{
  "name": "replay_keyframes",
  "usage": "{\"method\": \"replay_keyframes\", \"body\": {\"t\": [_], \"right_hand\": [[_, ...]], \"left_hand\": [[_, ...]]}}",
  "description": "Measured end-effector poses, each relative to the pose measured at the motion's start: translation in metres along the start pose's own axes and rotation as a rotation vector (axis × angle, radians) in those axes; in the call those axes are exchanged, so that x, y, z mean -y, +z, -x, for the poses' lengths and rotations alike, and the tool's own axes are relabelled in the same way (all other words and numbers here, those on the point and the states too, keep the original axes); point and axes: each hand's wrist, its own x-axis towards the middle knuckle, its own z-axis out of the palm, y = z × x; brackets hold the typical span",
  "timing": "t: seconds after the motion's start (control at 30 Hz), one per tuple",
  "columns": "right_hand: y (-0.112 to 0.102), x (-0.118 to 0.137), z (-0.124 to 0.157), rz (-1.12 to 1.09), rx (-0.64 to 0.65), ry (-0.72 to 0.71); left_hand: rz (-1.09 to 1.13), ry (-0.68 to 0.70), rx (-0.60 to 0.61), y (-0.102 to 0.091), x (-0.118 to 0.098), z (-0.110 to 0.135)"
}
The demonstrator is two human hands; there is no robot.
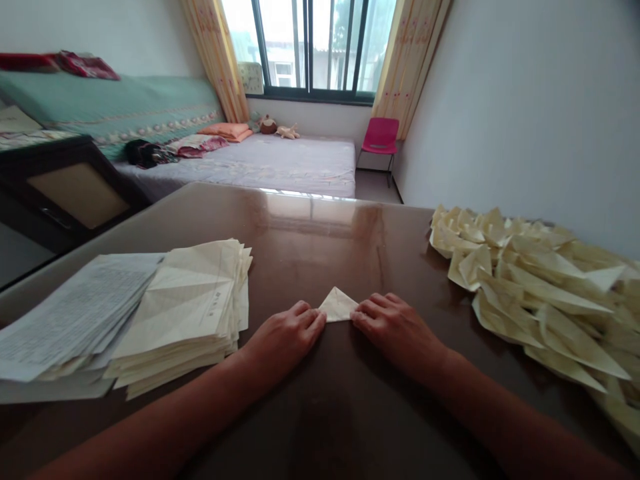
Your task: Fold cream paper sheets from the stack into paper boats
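A small folded cream paper triangle (337,305) lies on the dark brown table (310,233), its point facing away from me. My left hand (285,337) presses on its left corner with curled fingers. My right hand (395,327) presses on its right corner, fingers bent and close together. Both hands hold the paper flat against the table.
A stack of creased cream sheets (187,307) lies to the left, beside printed sheets (75,313). A heap of folded paper pieces (540,287) fills the right side. Beyond the table are a bed (260,160), a pink chair (381,137) and a window (310,43).
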Motion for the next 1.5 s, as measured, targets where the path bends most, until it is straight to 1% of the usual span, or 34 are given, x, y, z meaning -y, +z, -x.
{"method": "replay_keyframes", "body": {"t": [0.07, 0.2, 0.3, 0.43, 0.6, 0.7, 0.83, 0.9, 0.97, 1.07, 1.13, 1.17, 1.23, 1.3, 1.33, 1.4, 1.47, 1.5], "right_hand": [[0.001, 0.0, 0.0, -0.013, -0.007, 0.016], [0.015, -0.006, -0.003, -0.101, -0.111, 0.104], [0.021, -0.007, -0.007, -0.105, -0.13, 0.133], [0.016, 0.001, -0.011, -0.03, -0.092, 0.139], [0.009, 0.01, -0.008, 0.06, -0.068, 0.059], [0.008, 0.008, -0.006, 0.047, -0.093, 0.029], [0.008, 0.007, -0.005, 0.016, -0.146, 0.063], [0.008, 0.009, -0.006, -0.021, -0.144, 0.078], [0.008, 0.011, -0.006, -0.091, -0.144, 0.096], [0.008, 0.013, -0.006, -0.269, -0.149, 0.114], [0.007, 0.013, -0.006, -0.4, -0.137, 0.091], [0.007, 0.013, -0.006, -0.45, -0.144, 0.081], [0.007, 0.013, -0.005, -0.497, -0.209, 0.093], [0.008, 0.015, -0.005, -0.47, -0.312, 0.134], [0.009, 0.015, -0.005, -0.444, -0.35, 0.145], [0.01, 0.018, -0.006, -0.411, -0.364, 0.119], [0.01, 0.021, -0.007, -0.455, -0.33, 0.062], [0.01, 0.022, -0.007, -0.501, -0.312, 0.041]], "left_hand": [[-0.008, 0.002, 0.006, 0.0, 0.0, 0.0], [-0.015, 0.008, -0.007, -0.001, 0.0, 0.001], [-0.029, 0.009, -0.048, 0.001, 0.001, 0.0], [-0.047, 0.021, -0.156, 0.006, 0.005, -0.002], [0.004, 0.088, -0.34, 0.006, 0.009, -0.004], [0.1, 0.084, -0.433, 0.004, 0.008, -0.004], [0.265, 0.015, -0.499, 0.006, 0.007, -0.005], [0.317, 0.001, -0.517, 0.007, 0.007, -0.005], [0.351, 0.022, -0.543, 0.007, 0.007, -0.006], [0.399, 0.085, -0.586, 0.006, 0.008, -0.005], [0.442, 0.1, -0.612, 0.005, 0.006, -0.004], [0.473, 0.065, -0.628, 0.005, 0.004, -0.004], [0.581, -0.094, -0.652, 0.005, -0.002, -0.005], [0.746, -0.281, -0.625, 0.005, -0.011, -0.006], [0.831, -0.335, -0.579, 0.005, -0.015, -0.006], [0.97, -0.354, -0.437, 0.006, -0.022, -0.008], [1.063, -0.338, -0.307, 0.006, -0.026, -0.008], [1.098, -0.336, -0.267, 0.006, -0.027, -0.009]]}}
